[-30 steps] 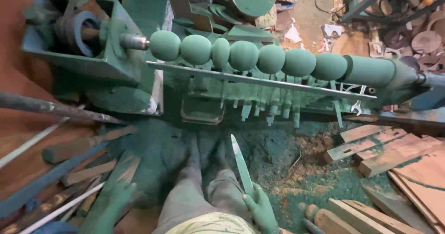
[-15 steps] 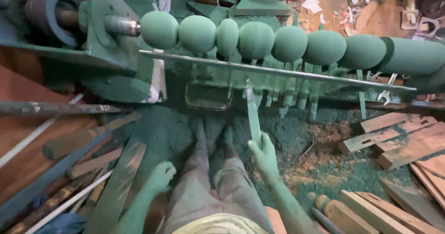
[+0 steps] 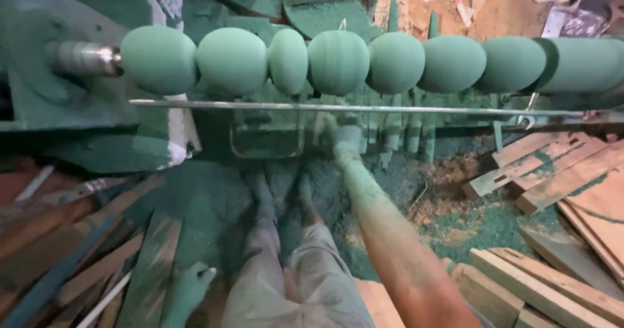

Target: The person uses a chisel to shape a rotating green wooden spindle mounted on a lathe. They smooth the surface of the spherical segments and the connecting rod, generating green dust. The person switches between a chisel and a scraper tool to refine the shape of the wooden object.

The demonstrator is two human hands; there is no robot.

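While the right hand (image 3: 346, 139) reaches forward at full arm's length, its grip sits just under the long metal rail (image 3: 364, 109) that runs across the front of the lathe; the hand is blurred and coated in green dust, so whether its grip is pressed together or spread cannot be told, nor whether it holds a tool. Just above the rail hangs the turned workpiece (image 3: 338, 61), a row of rounded green beads mounted level between a steel spindle (image 3: 84, 58) at the left and the machine's far end at the right. The hand lies below the bead near the middle of the row. A line of short green pegs (image 3: 396, 133) hangs beneath the rail just right of the hand, crowding that side. The left hand (image 3: 188, 292) is low at the person's side, fingers loosely spread, holding nothing, near slanting planks (image 3: 153, 263). Both legs (image 3: 286, 269) stretch toward the lathe base, feet in a bed of green sawdust (image 3: 214, 198). Scrap boards (image 3: 552, 172) are piled at the right and more timber blocks (image 3: 520, 282) lie at the lower right edge, hemming in the floor there. Open room is chiefly the dusty strip between the legs and the machine base.
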